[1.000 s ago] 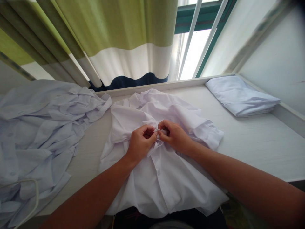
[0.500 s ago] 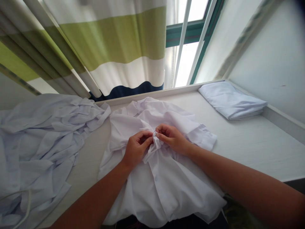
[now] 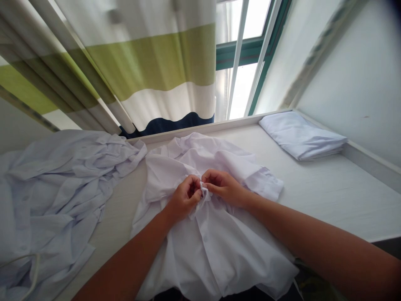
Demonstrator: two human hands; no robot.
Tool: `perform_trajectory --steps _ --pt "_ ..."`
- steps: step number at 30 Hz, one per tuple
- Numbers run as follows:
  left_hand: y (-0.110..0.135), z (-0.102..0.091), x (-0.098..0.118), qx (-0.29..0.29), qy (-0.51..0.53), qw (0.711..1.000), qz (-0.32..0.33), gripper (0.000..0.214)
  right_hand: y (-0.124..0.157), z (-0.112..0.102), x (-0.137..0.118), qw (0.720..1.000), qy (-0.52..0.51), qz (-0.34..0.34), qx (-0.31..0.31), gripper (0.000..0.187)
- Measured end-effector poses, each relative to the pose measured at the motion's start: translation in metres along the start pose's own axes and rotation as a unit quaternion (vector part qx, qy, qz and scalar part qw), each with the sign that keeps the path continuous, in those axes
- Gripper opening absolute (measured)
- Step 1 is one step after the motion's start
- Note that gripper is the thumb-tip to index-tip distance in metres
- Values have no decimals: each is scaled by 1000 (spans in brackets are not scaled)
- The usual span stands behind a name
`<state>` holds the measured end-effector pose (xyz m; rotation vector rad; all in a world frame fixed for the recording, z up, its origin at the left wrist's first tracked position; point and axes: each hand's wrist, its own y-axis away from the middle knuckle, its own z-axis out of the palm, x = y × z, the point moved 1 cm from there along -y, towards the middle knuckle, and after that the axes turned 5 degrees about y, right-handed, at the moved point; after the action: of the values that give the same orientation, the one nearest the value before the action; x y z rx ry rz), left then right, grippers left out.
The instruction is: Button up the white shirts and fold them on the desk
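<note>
A white button-up shirt [image 3: 225, 246] lies spread in front of me, its collar at the far side and its hem hanging over the near edge. At its middle my left hand [image 3: 185, 196] pinches the gathered front placket between thumb and fingers. Just to the right, almost touching it, my right hand [image 3: 224, 186] pinches the same bunched cloth. The fingertips hide whatever button or hole lies between them. Lower on the placket a small button [image 3: 205, 239] shows.
Crumpled white shirts [image 3: 59, 188] pile up at the left, with a pale cord [image 3: 36, 271] over them. A folded white stack [image 3: 302, 136] sits at the back right of the white table [image 3: 326, 196]. Behind the raised rim hang striped curtains [image 3: 150, 62] beside a barred window [image 3: 241, 62].
The whole view has shifted slightly, so everything sits a little lower. My left fingers have curled in closer to the right hand at the bunched placket. Both hands keep their pinch.
</note>
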<state>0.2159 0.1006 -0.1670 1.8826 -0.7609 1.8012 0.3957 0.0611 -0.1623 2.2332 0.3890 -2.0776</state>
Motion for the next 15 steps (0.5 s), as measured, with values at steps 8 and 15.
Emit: perform_trajectory --steps 8,15 --pt "2 7 11 14 -205 976 73 13 4 4 3 996 68 -50 20 20" --pt "1 3 13 -12 -191 980 47 18 4 4 7 995 70 -64 23 19"
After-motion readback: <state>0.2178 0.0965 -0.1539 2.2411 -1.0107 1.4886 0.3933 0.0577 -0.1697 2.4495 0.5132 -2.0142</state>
